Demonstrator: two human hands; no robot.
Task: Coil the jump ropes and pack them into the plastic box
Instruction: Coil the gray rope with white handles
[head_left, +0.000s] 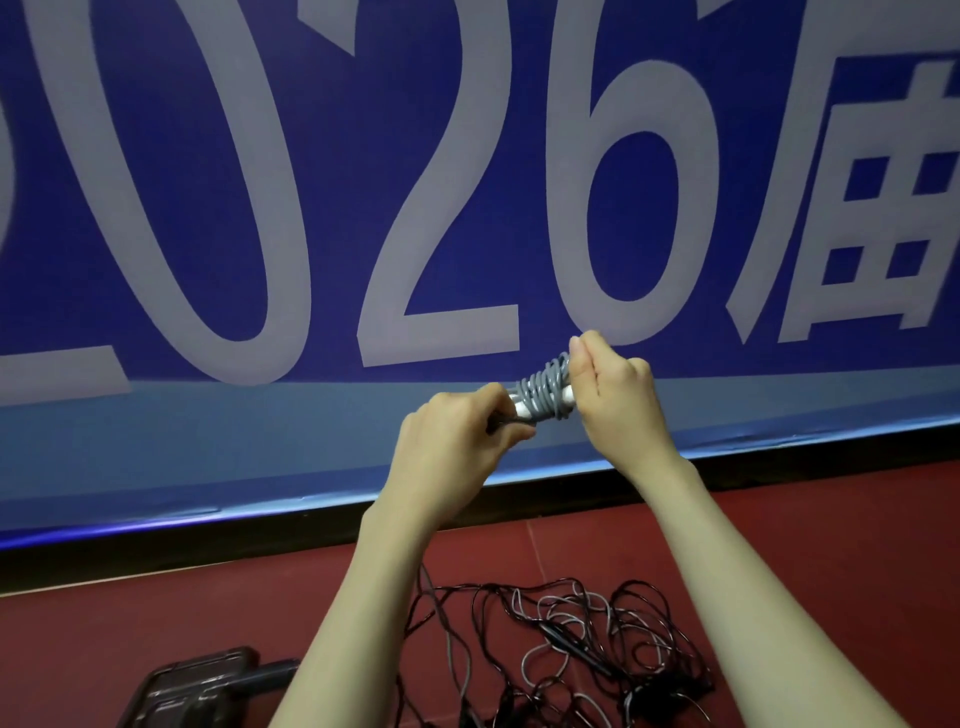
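I hold a grey jump rope (543, 392) wound in tight turns round its white handles, raised in front of me at chest height. My left hand (457, 441) grips the handles' left end. At the bundle's right end, my right hand (613, 395) pinches the grey cord with thumb and fingers. Below, on the red floor, lies a tangled heap of black and grey jump ropes (571, 649), loose and uncoiled. A dark plastic box (192, 691) sits at the lower left, partly cut off by the frame edge.
A large blue banner (363, 208) with pale lettering stands upright just behind the hands, its lower edge meeting a black strip and the red floor (831, 545). The rope heap lies between my forearms.
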